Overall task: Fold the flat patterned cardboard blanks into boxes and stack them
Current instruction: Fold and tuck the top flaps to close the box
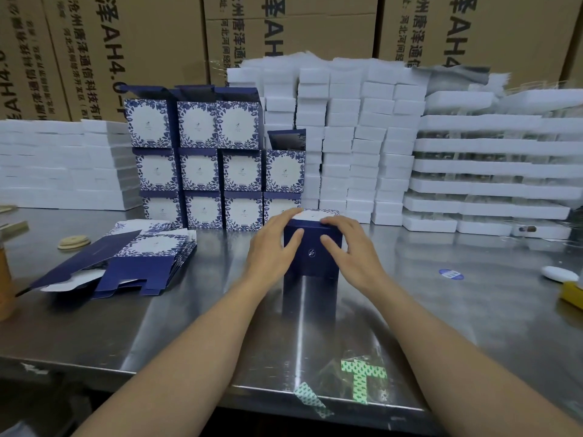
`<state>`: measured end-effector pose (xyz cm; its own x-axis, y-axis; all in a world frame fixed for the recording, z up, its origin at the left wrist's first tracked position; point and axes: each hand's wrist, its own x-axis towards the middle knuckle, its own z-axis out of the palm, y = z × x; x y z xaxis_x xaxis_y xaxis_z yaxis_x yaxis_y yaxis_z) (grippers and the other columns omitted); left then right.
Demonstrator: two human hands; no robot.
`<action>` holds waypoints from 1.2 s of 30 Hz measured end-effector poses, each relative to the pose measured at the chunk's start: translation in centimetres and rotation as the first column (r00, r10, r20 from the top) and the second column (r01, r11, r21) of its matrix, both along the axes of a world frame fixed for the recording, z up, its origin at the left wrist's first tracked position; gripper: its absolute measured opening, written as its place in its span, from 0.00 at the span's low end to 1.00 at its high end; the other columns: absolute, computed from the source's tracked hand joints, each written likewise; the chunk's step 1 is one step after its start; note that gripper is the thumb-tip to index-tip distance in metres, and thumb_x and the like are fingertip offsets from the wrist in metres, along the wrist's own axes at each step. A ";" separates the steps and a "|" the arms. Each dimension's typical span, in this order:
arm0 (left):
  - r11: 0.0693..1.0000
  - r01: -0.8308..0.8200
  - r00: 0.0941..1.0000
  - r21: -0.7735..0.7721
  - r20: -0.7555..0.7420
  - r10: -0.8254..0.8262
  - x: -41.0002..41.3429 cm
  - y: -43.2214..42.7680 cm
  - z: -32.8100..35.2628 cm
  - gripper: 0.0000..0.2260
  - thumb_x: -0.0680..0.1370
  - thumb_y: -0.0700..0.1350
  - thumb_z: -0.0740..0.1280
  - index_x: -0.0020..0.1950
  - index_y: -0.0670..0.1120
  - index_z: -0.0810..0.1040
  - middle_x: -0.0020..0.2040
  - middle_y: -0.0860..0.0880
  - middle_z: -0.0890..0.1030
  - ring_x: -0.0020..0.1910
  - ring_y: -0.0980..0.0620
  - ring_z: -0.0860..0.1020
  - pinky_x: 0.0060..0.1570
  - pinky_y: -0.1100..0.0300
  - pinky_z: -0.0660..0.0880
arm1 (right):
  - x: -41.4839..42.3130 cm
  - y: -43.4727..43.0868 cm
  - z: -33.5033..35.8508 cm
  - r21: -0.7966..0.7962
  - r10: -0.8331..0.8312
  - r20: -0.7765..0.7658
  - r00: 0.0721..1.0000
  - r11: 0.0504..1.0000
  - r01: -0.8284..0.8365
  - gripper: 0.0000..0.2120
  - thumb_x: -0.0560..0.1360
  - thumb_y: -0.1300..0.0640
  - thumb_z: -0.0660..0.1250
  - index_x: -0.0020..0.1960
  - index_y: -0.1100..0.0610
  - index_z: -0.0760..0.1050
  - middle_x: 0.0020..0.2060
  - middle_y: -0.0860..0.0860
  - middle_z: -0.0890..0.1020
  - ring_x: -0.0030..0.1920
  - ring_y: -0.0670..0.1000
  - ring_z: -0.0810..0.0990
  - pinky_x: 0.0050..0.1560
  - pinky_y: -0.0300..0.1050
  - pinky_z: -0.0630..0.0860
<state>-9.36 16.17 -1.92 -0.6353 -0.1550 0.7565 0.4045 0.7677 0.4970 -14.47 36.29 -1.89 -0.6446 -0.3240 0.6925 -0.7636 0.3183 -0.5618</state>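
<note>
A folded navy box [312,257] with a blue floral white panel on top stands on the steel table [189,326] at the centre. My left hand [274,244] holds its left side, fingers over the top edge and thumb on the navy front. My right hand [350,247] holds its right side the same way. Just behind stands a stack of finished boxes [202,159], three rows high, floral faces toward me. A pile of flat blanks [126,263] lies on the table to the left.
White foam trays [347,137] are piled behind and to the right, more [63,162] at the left. Brown cartons [284,33] line the back wall. A wooden disc [74,241], a blue sticker [451,274], a white oval object [560,274] and green tape [361,378] lie on the table.
</note>
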 end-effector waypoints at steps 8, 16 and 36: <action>0.991 -0.131 0.991 -0.040 0.031 0.132 0.2 1.4 0.7 0.07 0.83 0.61 0.65 0.58 0.63 0.79 0.58 0.62 0.76 0.55 0.56 0.78 0.53 0.48 0.79 | 0.0 -1.2 0.6 -0.077 -0.079 0.057 0.995 0.994 0.083 0.06 0.83 0.51 0.69 0.58 0.42 0.80 0.60 0.43 0.77 0.63 0.48 0.77 0.70 0.57 0.71; 1.000 0.020 0.999 -0.018 0.032 -0.019 -0.2 0.9 0.7 0.04 0.81 0.56 0.70 0.55 0.61 0.79 0.60 0.64 0.78 0.62 0.59 0.76 0.60 0.51 0.76 | 0.7 -1.0 1.0 -0.076 -0.042 0.123 0.992 0.996 0.052 0.03 0.82 0.48 0.69 0.53 0.39 0.78 0.58 0.38 0.79 0.62 0.40 0.79 0.72 0.57 0.67; 0.941 0.228 0.967 0.250 0.058 -0.249 0.6 -0.9 1.6 0.03 0.78 0.46 0.78 0.47 0.55 0.89 0.66 0.57 0.79 0.68 0.60 0.75 0.67 0.49 0.75 | 0.7 1.0 1.6 -0.152 0.101 0.141 0.985 0.985 -0.079 0.04 0.80 0.57 0.74 0.47 0.51 0.83 0.63 0.42 0.82 0.66 0.41 0.78 0.68 0.50 0.74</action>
<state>-8.76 15.28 -0.31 -0.7377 -0.1600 0.6559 0.5080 0.5084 0.6953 -13.75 37.29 -0.27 -0.7161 -0.2882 0.6357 -0.6903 0.1585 -0.7059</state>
